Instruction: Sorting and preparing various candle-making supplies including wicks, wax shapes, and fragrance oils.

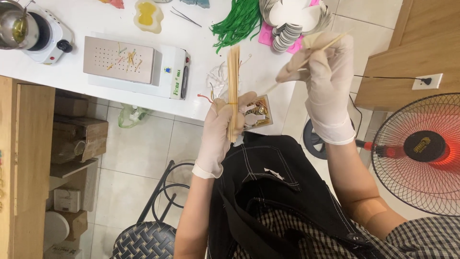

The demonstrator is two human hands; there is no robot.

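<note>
Thin, pale, translucent disposable gloves over the left hand (221,125) and the right hand (322,76), wrinkled at the fingers and ending in rolled cuffs just past the wrists. Bare forearms beyond the cuffs. Black bib apron (282,192) with white contrast stitching along seams and pocket edges, metal rivet near one strap. Underneath, checked garment (421,240) in black and pale squares.

Pale tan sticks (233,91), green strands (238,21) (perhaps raffia), red-centred fan (421,151)
</note>
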